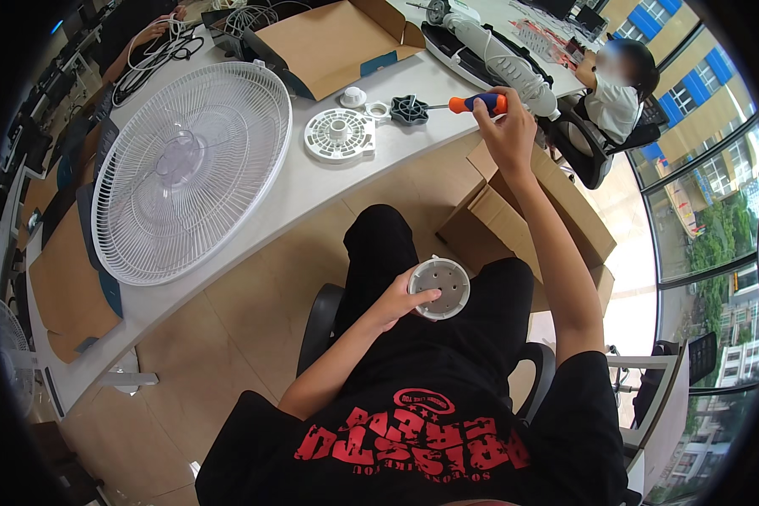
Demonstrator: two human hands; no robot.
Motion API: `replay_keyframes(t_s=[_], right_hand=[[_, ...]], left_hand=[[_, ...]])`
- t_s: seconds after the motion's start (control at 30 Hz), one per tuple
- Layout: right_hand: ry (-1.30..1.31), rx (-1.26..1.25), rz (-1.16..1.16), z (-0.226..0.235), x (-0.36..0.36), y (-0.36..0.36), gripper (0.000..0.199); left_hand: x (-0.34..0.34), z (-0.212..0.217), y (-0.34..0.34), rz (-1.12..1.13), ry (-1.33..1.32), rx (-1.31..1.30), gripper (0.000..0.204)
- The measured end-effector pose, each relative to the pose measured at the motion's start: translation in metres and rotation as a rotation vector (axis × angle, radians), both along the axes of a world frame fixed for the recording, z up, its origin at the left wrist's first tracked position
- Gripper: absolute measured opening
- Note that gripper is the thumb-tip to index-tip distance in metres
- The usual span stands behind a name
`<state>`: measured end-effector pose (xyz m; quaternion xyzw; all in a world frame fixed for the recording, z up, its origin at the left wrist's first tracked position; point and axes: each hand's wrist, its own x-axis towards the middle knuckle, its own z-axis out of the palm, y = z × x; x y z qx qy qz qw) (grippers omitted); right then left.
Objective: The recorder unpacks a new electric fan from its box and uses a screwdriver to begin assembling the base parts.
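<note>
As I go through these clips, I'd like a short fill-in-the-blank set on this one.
1. The right hand holds a screwdriver by its orange-and-____ handle.
2. The left hand lays its ____ on the round part.
3. On the table, the fan grille lies ____ of the dark part.
4. The black shirt bears ____ print.

Missing: blue; thumb; left; red.

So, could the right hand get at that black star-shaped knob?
Likely yes: the right hand holds a screwdriver pointing at the black knob, with nothing else between, though the tool may need setting down first.
</note>
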<state>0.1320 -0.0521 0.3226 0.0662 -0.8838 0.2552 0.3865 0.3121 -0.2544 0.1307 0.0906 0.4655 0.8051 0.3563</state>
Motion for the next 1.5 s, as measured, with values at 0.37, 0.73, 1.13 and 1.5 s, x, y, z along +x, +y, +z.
replay_keyframes(t_s=[0.37, 0.73, 1.13, 1.5], right_hand=[[0.02, -0.093, -0.007, 0.007, 0.017, 0.011, 0.032], [-0.014, -0.365, 0.208, 0.032, 0.112, 0.033, 0.027], [-0.225, -0.178, 0.144, 0.01, 0.236, 0.016, 0.026], [-0.311, -0.068, 0.165, -0.025, 0.245, -0.001, 0.027]], left_hand=[[0.009, 0.003, 0.0, -0.002, -0.042, 0.016, 0.057], [-0.007, -0.001, -0.005, 0.075, -0.304, 0.196, 0.057], [0.0, -0.001, -0.006, 0.012, -0.256, 0.245, 0.059], [0.001, 0.002, -0.008, -0.027, -0.222, 0.257, 0.059]])
